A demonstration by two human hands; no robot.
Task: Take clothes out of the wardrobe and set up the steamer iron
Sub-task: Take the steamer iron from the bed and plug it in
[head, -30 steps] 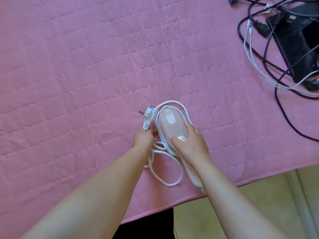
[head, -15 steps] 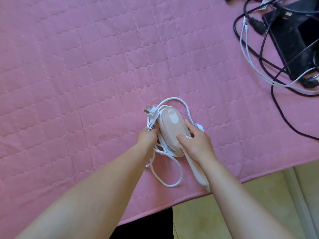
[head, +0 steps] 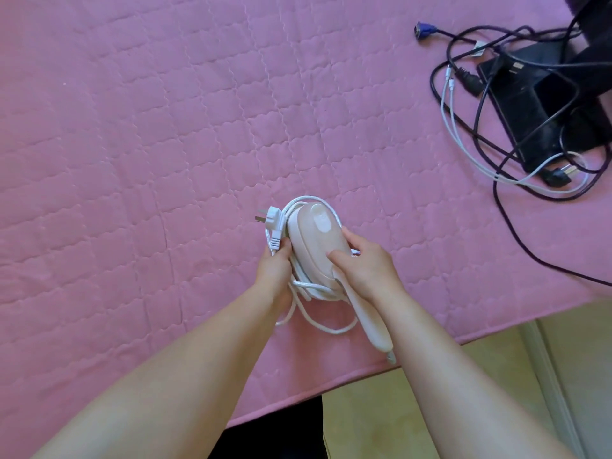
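A small pale pink steamer iron with a folded handle is held just above the pink quilted bed cover, near its front edge. Its white cord is wound around the body and hangs in loops below. My right hand grips the iron's body from the right, thumb on top. My left hand holds the cord against the iron's left side, just below the white plug, which sticks out to the upper left. No clothes are in view.
At the far right of the bed lies a black flat device tangled in several black and white cables, one with a blue connector. A tan floor shows beyond the bed's front edge.
Both hands have lifted and tilted the iron slightly; the plug now sticks out further left. The view has shifted, showing more of the cables at right.
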